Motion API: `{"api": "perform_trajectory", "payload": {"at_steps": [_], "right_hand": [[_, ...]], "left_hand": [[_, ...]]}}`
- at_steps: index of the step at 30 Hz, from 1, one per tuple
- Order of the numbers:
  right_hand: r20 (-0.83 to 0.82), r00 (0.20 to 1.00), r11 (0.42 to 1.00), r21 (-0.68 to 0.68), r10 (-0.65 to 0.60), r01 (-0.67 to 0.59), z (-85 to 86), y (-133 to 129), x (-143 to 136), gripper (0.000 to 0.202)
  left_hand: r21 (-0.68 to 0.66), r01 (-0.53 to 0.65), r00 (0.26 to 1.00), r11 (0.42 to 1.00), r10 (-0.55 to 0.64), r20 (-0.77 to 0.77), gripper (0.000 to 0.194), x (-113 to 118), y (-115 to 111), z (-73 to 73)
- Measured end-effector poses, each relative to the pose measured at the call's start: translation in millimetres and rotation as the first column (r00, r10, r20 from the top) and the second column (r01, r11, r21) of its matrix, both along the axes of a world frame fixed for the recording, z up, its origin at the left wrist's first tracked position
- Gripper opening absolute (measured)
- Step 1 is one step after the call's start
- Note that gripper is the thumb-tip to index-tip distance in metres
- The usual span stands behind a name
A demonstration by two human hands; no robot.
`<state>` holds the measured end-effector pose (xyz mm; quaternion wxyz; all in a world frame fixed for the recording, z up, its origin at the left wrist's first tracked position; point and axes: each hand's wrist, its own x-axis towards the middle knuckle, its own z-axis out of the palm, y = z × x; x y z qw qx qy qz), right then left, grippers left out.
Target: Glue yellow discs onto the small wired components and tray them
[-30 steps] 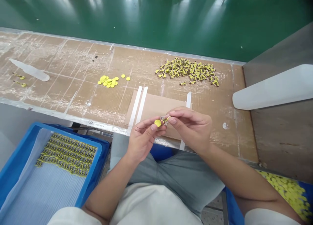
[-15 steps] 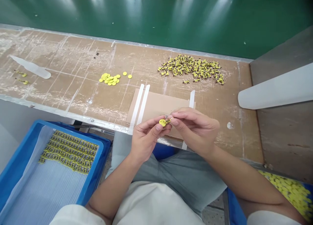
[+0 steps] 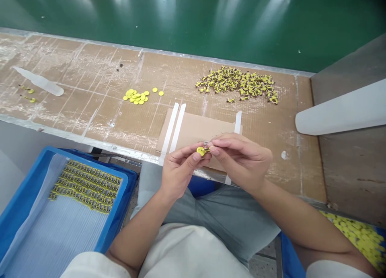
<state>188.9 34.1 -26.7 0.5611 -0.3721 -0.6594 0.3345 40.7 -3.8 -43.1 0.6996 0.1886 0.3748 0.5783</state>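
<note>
Between thumb and fingers, my left hand (image 3: 181, 169) pinches a round yellow disc (image 3: 200, 151) above the table's front edge. My right hand (image 3: 243, 159) is closed in a pinch on a small yellow-and-dark piece (image 3: 208, 149) that touches the disc. A bit of something clear or silvery shows at the fingertips, too small to name. Under the hands lies a cardboard sheet (image 3: 205, 127) with white tape strips. Behind it is a heap of small yellow-and-dark pieces (image 3: 238, 83). Loose yellow discs (image 3: 135, 96) lie to the left of the sheet.
At lower left stands a blue tray (image 3: 113, 225) with rows of yellow-and-dark assembled pieces (image 3: 87, 185) on a white liner. A bin of yellow discs (image 3: 356, 233) is at lower right. A white tube (image 3: 340, 109) juts in from the right, and a white strip (image 3: 39, 81) lies far left.
Both hands keep nearly the same place and the same pinch on the disc and the small piece. The view has shifted very slightly.
</note>
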Motion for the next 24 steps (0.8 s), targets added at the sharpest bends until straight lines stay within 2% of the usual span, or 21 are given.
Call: {"api": "perform_trajectory", "payload": {"at_steps": [8, 24], "right_hand": [[-0.016, 1.0, 1.0, 0.023, 0.017, -0.017, -0.8, 0.5, 0.6, 0.029], [0.03, 0.999, 0.999, 0.036, -0.018, 0.017, 1.9, 0.3, -0.3, 0.022]], "left_hand": [[0.021, 0.006, 1.0, 1.0, -0.005, -0.014, 0.021, 0.3, -0.1, -0.4], [-0.009, 0.004, 0.999, 1.0, -0.005, -0.036, 0.024, -0.6, 0.7, -1.8]]}}
